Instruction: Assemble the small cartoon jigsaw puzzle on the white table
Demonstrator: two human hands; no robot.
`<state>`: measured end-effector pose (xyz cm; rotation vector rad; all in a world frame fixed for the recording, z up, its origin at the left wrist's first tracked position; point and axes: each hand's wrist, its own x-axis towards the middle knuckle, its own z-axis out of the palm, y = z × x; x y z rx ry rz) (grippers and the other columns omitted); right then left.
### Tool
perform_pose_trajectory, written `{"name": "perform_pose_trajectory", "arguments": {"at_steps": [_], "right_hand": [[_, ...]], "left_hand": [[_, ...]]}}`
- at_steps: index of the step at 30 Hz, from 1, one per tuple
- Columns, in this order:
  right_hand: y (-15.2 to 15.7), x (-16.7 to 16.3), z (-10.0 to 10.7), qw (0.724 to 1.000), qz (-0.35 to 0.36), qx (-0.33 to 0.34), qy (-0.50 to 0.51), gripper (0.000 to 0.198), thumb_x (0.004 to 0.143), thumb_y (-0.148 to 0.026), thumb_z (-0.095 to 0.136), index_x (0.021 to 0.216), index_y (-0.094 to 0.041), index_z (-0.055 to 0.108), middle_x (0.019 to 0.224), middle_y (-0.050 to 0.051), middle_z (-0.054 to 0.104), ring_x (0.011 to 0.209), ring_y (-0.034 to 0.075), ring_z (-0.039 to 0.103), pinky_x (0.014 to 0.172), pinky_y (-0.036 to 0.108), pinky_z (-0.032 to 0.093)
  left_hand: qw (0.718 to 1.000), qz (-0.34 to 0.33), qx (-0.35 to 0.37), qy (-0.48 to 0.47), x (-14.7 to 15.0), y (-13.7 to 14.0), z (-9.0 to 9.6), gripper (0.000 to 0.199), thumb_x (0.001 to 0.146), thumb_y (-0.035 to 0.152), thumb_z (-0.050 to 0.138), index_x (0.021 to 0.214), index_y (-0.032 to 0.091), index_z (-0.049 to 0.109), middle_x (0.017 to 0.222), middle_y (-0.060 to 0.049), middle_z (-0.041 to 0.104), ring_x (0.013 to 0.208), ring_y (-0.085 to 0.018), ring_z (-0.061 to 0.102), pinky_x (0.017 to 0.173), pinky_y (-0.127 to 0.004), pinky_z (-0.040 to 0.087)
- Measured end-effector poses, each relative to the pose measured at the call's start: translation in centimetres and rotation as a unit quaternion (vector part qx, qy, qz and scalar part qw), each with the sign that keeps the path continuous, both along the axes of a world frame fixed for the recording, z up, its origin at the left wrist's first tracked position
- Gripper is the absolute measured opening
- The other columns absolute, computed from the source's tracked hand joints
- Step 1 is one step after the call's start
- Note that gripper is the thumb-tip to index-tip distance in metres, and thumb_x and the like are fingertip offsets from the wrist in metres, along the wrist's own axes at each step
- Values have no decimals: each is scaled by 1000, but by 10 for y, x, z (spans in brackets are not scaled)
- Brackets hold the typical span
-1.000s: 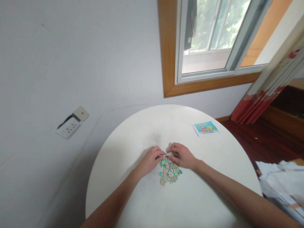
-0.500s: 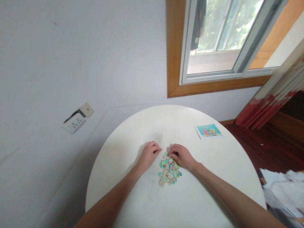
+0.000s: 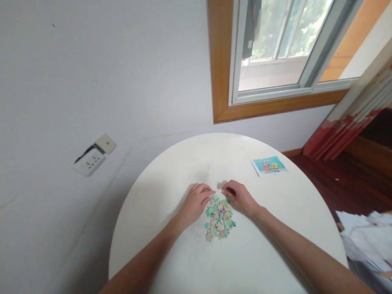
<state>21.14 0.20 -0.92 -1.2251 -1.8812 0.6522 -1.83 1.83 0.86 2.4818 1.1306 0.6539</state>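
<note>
A loose heap of jigsaw puzzle pieces (image 3: pixel 219 220) lies on the white round table (image 3: pixel 171 261), some showing plain grey-beige backs and others green or teal print. At the heap's upper left edge is my left hand (image 3: pixel 196 202), its fingers stretched out and the thumb apart from them. My right hand (image 3: pixel 240 198) is at the upper right edge, fingers curled in towards the thumb. Whatever it may pinch is too small to make out. A small picture card (image 3: pixel 269 166) with cartoon figures on blue lies farther back on the right.
The table's far edge stands close to a white wall (image 3: pixel 137 73) with a socket (image 3: pixel 89 162). Behind it is a wood-framed window (image 3: pixel 220 112). A red and white curtain (image 3: pixel 333 134) hangs at right, and white papers or bags (image 3: pixel 366 241) lie lower right.
My left hand has moved slightly right and its fingers have opened from a pinch. My right hand has shifted a little up and right, off the heap's top. The view has tilted slightly.
</note>
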Motion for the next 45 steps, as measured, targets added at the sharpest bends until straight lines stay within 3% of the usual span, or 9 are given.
{"name": "perform_pose_trajectory", "arguments": {"at_steps": [7,13,17,21,27,30,35,40,45], "right_hand": [[7,6,-7,995,-26,98,-25,21,91,-7,49,95,-19,66,92,8,62,86,19,57,76,31,46],[3,4,-5,997,17,57,-54,12,89,-12,58,86,-20,65,85,5,63,83,19,57,75,30,46],[2,8,-4,997,-38,60,-24,12,91,-14,55,87,-20,65,83,5,64,81,19,58,75,31,45],[3,11,-4,996,-69,49,-24,11,92,-17,55,88,-19,66,82,4,64,78,18,57,74,30,44],[-5,5,5,999,-6,16,-49,12,90,-12,58,91,-18,68,86,4,65,83,18,58,76,28,44],[-9,4,7,995,42,-7,-91,8,91,-26,65,89,-19,69,84,4,65,83,18,57,77,29,43],[-14,3,10,987,84,-19,-137,29,84,-44,74,99,-20,71,92,6,65,90,21,58,79,31,44],[-17,-3,13,986,90,-28,-141,15,82,-28,76,92,-20,70,94,5,63,94,21,57,82,31,45],[-16,-6,8,991,93,-23,-88,8,81,-13,71,82,-20,67,89,4,62,91,18,57,81,29,44]], "left_hand": [[999,-11,17,25,-2,1,-6,20,95,23,61,106,31,77,114,-4,65,109,-21,54,98,-39,43],[1000,-7,9,29,-3,2,-7,18,92,20,65,105,28,76,113,-3,66,110,-21,54,100,-40,41],[999,-24,1,37,-1,2,-8,28,92,18,65,117,29,70,117,-3,64,114,-21,52,101,-40,39],[998,-26,-16,59,3,0,-4,18,92,21,66,109,25,69,114,-3,63,113,-22,51,100,-39,39],[997,-19,-17,68,0,0,2,11,92,22,66,103,22,64,113,-3,61,113,-22,50,99,-38,37],[997,-20,-8,68,-4,1,1,11,92,21,65,102,22,62,113,-3,60,112,-22,49,100,-38,37],[998,18,2,59,-7,4,-2,14,90,18,67,102,23,63,111,-2,61,110,-22,50,99,-39,38],[999,36,0,14,-6,6,-1,22,88,13,65,107,23,66,113,-4,62,110,-22,51,99,-39,39],[1000,-20,-6,-1,-2,-1,2,14,89,17,67,101,24,69,108,-3,63,107,-20,52,98,-38,39]]}}
